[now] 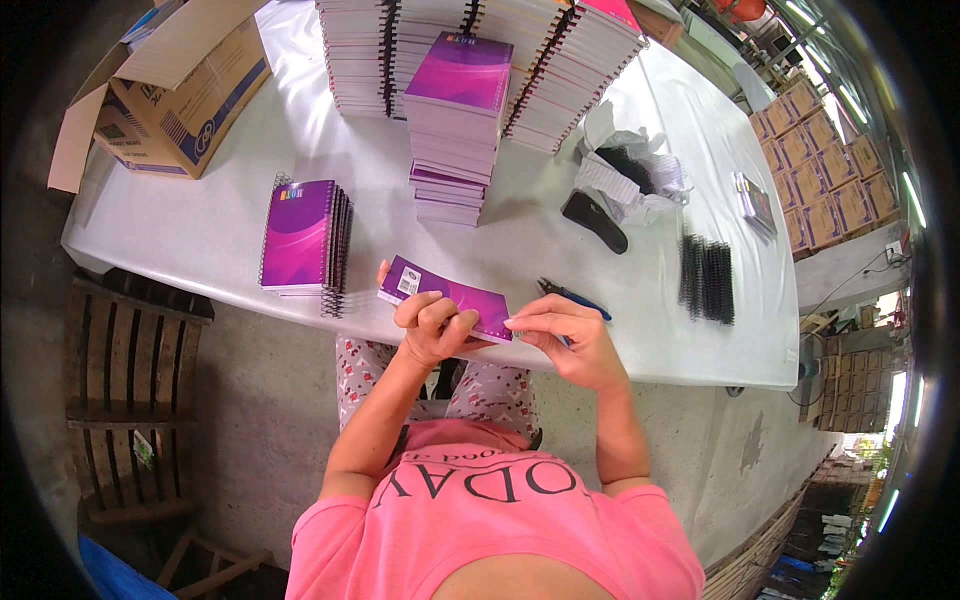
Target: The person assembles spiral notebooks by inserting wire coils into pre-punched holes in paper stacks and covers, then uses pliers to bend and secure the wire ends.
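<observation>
A purple notebook (455, 300) is held tilted above the table's near edge. My left hand (432, 325) is closed around it, with the fingers curled over the cover. At the notebook's right end, my right hand (570, 340) is closed in a pinch of thumb and fingers. Whatever those fingertips hold is too small to make out. Beside the right hand lies a pair of cutting pliers (574, 298) with dark blue handles, partly hidden by the hand. To the left stands a short stack of spiral-bound purple notebooks (300, 230).
Tall stacks of purple-covered books (460, 75) and spiral-bound books (355, 70) stand at the back. An open cardboard box (190, 120) is far left. Right on the white table (400, 190) are black coils (706, 280), a black elongated object (595, 221) and crumpled paper (665, 180).
</observation>
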### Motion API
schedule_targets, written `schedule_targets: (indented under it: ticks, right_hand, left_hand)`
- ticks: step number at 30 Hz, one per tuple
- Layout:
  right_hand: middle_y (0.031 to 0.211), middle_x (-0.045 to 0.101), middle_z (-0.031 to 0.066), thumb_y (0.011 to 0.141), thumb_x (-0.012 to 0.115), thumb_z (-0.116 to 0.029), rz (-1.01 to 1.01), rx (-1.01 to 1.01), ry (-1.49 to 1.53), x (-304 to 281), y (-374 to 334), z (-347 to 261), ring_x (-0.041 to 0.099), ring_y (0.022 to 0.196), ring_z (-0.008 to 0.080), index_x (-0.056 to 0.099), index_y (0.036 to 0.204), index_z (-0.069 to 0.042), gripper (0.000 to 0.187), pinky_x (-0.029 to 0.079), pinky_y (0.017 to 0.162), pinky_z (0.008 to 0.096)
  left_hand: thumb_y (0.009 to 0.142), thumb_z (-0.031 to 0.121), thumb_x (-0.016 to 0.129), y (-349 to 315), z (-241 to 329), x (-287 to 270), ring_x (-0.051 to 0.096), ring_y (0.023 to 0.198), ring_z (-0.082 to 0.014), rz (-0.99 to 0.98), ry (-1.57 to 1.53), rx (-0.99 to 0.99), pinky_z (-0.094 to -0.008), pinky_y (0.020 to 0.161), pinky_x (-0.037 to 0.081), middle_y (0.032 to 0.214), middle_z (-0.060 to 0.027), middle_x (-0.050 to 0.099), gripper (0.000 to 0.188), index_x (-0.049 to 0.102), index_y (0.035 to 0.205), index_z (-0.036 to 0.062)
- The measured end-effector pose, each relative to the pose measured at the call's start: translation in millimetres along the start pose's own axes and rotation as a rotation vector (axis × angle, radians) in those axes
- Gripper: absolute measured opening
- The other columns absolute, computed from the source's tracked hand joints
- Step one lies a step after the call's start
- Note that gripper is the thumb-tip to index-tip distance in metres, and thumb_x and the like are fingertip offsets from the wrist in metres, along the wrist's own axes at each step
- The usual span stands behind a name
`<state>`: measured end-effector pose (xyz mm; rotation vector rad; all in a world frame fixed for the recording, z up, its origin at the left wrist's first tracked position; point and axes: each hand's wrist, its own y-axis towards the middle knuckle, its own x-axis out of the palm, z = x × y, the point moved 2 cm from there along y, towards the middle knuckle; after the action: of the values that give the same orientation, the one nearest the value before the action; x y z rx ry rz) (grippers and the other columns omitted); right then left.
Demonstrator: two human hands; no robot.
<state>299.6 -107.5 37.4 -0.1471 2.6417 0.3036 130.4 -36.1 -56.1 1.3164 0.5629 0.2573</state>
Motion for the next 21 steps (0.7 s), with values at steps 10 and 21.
schedule_targets:
  ticks: [10, 21]
  right_hand:
    - [0.088, 0.064, 0.0084, 0.077, 0.061, 0.01, -0.006, -0.011, -0.06, -4, -3, -2, 0.061, 0.079, 0.0201, 0.069, 0.103, -0.006, 0.032, 0.049, 0.067, 0.0289]
    - [0.089, 0.06, 0.0107, 0.085, 0.056, 0.002, 0.103, 0.133, -0.012, 0, 2, 36, 0.057, 0.078, 0.0231, 0.061, 0.104, -0.001, 0.02, 0.045, 0.069, 0.0302]
  left_hand:
    - [0.059, 0.068, 0.068, 15, -3, 7, 0.038, 0.088, -0.0265, -0.231, 0.018, -0.097, -0.062, 0.093, 0.024, 0.08, -0.0046, 0.041, 0.06, 0.046, 0.072, 0.0136]
    - [0.054, 0.056, 0.076, 28, 11, 21, 0.044, 0.096, -0.0278, -0.602, 0.115, -0.307, -0.0519, 0.082, 0.029, 0.091, -0.0063, 0.046, 0.059, 0.053, 0.083, 0.0096]
